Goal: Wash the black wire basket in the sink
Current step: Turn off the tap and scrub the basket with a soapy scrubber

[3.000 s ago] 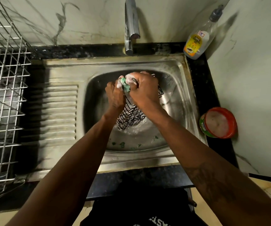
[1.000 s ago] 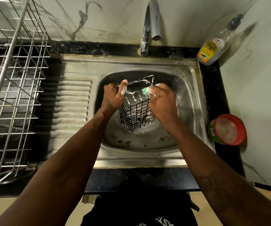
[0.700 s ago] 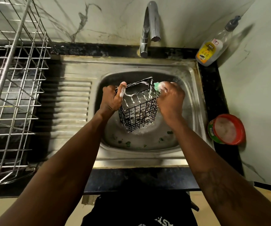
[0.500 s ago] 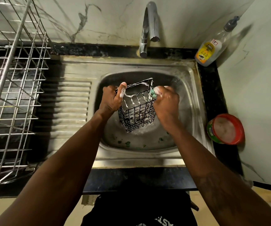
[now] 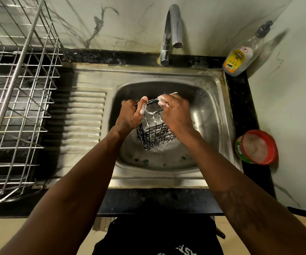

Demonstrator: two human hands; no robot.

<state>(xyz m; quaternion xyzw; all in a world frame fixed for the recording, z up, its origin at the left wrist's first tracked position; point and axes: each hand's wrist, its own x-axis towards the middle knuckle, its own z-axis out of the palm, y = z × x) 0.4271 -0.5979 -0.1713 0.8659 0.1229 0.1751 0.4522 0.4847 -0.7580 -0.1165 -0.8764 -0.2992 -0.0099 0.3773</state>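
A small black wire basket [image 5: 155, 134], streaked with white foam, stands upright in the bowl of the steel sink [image 5: 214, 115]. My left hand [image 5: 130, 115] grips its left rim, thumb raised and soapy. My right hand [image 5: 176, 111] is curled over the basket's far right rim, clutching a foamy scrubber of which only a pale, soapy bit shows between the fingers. The basket's right side is hidden behind my right hand.
A chrome tap [image 5: 172, 32] arches over the back of the sink. A dish soap bottle [image 5: 240, 56] stands at the back right, and a red-rimmed tub of soap [image 5: 257, 147] sits on the right counter. A large steel dish rack [image 5: 14, 100] fills the left. Green scraps lie in the bowl.
My right hand with the scrubber has slid from the basket's right side up over its far rim. The left hand keeps its grip and the basket stays upright.
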